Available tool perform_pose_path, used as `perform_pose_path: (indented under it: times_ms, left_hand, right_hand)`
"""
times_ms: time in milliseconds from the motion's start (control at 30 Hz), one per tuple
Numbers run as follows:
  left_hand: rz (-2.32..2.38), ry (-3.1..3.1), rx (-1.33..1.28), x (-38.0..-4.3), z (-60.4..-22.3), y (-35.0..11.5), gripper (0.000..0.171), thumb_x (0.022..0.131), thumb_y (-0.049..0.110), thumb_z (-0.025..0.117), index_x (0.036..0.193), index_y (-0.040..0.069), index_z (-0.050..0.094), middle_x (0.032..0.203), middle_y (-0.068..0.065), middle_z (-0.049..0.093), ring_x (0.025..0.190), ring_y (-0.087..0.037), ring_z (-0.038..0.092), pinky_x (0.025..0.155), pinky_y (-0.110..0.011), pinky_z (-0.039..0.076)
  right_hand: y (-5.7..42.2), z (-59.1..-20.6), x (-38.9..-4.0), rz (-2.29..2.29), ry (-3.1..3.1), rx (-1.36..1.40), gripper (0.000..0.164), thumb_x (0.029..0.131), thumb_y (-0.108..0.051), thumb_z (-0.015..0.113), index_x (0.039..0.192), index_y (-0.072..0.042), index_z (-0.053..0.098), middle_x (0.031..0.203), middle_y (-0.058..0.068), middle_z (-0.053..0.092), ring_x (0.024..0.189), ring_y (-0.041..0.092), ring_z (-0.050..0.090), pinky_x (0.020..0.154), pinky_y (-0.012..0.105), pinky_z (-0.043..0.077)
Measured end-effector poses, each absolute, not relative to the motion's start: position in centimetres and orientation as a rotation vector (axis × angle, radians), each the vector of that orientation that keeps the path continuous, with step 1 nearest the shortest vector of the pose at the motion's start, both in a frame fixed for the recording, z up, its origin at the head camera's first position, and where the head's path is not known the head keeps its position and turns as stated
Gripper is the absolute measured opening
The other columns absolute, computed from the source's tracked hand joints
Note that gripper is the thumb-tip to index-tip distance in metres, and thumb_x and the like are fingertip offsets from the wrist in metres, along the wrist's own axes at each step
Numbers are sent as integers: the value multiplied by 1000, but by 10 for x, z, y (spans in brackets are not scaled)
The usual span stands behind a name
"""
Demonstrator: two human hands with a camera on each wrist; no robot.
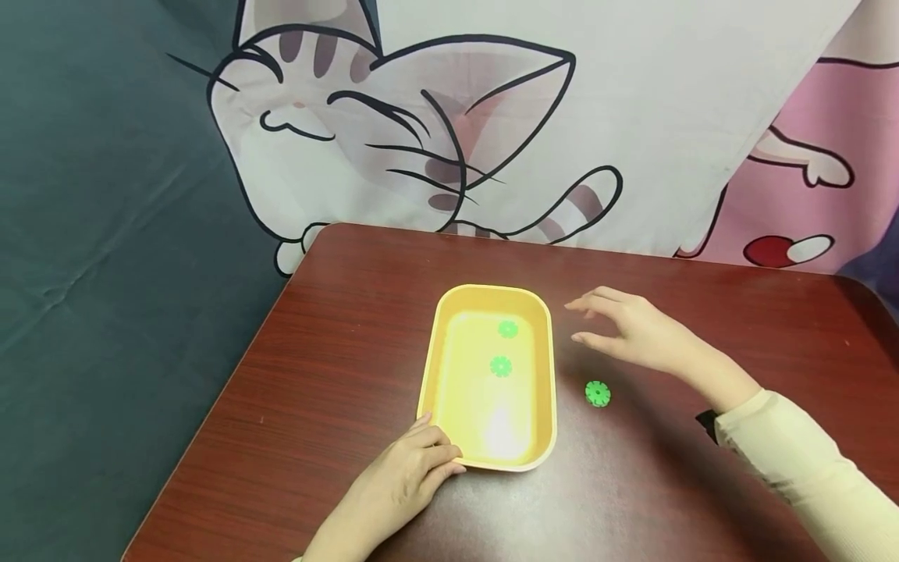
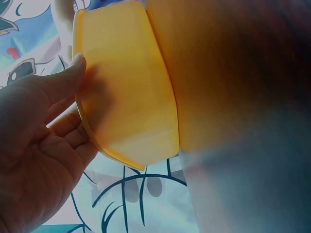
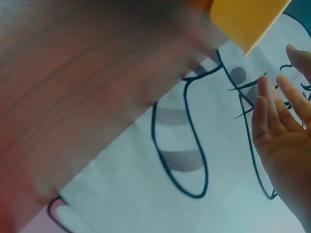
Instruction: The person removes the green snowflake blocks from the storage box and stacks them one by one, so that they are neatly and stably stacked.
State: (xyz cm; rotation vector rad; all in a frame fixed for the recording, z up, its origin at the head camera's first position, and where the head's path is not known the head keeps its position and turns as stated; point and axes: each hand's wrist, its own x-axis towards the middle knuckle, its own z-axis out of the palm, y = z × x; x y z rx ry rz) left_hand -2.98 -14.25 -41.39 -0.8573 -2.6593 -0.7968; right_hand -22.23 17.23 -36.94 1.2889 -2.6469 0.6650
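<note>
A yellow plastic tray [image 1: 550, 390] with rounded corners stands on the table, two green notched discs [image 1: 501, 366] lying on its floor. At the tray's near left corner my left hand [image 1: 403, 476] grips the rim. In the left wrist view, the thumb [image 2: 73, 73] lies against the tray's wall [image 2: 126, 87] by the rim, the other fingers curled at the edge. My right hand [image 1: 635, 328] hovers just right of the tray, its fingers parted and holding nothing; the right wrist view shows the same hand [image 3: 286, 131] bare. Below it on the table lies another green notched disc [image 1: 598, 393].
The dark red wooden table [image 1: 337, 351] runs back to a cloth backdrop [image 1: 632, 94] with cartoon cats. A dark grey-green cloth [image 1: 105, 234] hangs along the left side. The table's far edge sits close behind the tray.
</note>
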Motion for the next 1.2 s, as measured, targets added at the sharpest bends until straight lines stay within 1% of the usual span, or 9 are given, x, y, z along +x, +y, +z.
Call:
perform_pose_path:
  times_ms: [133,267,367,433,633,800,967,1033,1200]
  left_hand:
    - [-785,-2660,-869,-30,-414,-142,7,86,21,67,82,16,68,81,11,54,78,4,52,109,-37,40]
    - [-784,-2669,-874,-30,-413,-142,7,87,22,66,82,16,68,81,12,54,78,4,51,109,-37,40]
    - [-785,-2677,-875,-30,-411,-141,7,87,22,66,83,16,68,81,12,55,79,4,52,109,-36,40]
    - [-787,-2683,-870,-30,-411,-141,7,87,22,66,83,16,68,82,12,55,80,4,52,110,-35,39]
    - [-787,-2690,-861,-29,-411,-141,7,87,21,66,84,16,69,82,12,55,80,4,53,110,-35,39]
    - [-782,-2685,-866,-30,-411,-142,7,87,21,66,83,15,69,82,11,55,79,4,52,109,-37,40]
    - [-778,-2668,-877,-31,-412,-142,6,87,21,66,83,16,68,81,11,54,79,3,53,108,-38,41]
    - [-779,-2661,-880,-31,-412,-142,6,86,21,66,83,16,68,81,11,54,79,3,52,108,-38,41]
    - [-788,-2662,-876,-31,-413,-142,6,86,20,67,83,16,68,82,11,55,79,3,53,108,-38,41]
  right_hand:
    - [156,-368,-227,710,-2650,1354,40,79,-20,75,115,-9,63,103,-2,61,89,11,59,73,33,58]
    - [138,-368,-229,712,-2680,1417,39,80,-22,74,115,-9,62,102,-1,60,85,11,58,72,30,56]
    - [125,-370,-231,688,-2724,1460,38,81,-23,73,115,-10,62,103,-1,58,81,12,57,70,27,54]
    - [117,-372,-232,679,-2754,1499,39,81,-23,73,116,-10,61,106,0,58,83,13,57,72,27,54]
    - [98,-380,-232,697,-2830,1654,49,78,-25,76,120,-8,59,111,6,59,98,20,58,84,34,53]
    - [84,-388,-233,635,-2887,1683,53,76,-29,78,120,-7,59,113,6,58,102,21,56,88,34,52]
    - [74,-396,-231,492,-2874,1725,52,71,-29,81,114,-7,61,108,3,60,96,18,57,86,32,53]
    - [72,-399,-230,444,-2866,1755,51,70,-28,82,112,-9,62,105,1,61,93,17,58,85,32,53]
    - [68,-402,-229,327,-2876,1773,47,68,-26,83,109,-13,64,103,-2,62,91,15,58,83,33,53]
